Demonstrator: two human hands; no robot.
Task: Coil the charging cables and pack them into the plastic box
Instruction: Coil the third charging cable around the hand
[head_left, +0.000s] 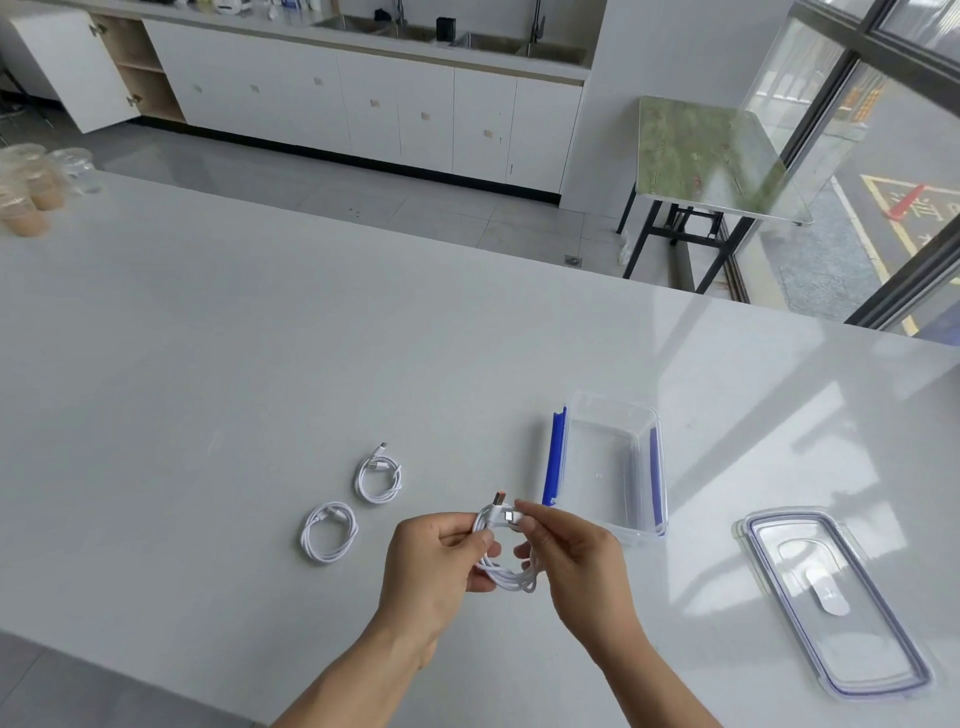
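The left hand (436, 561) curls round one side of a white coiled cable (511, 581), thumb and fingers pinching the loops. The right hand (569, 558) pinches the same coil near its plugs, which stick up between the two hands. The coil is held above the white table (260, 364), just in front of the open plastic box (602, 467), whose near left corner the right fingers overlap. Two more coiled cables (378, 475) (329, 531) lie on the table left of the hands. The lid (831, 597) lies flat to the right of the box, apart from it. Plastic cups (31, 192) stand at the far left edge.
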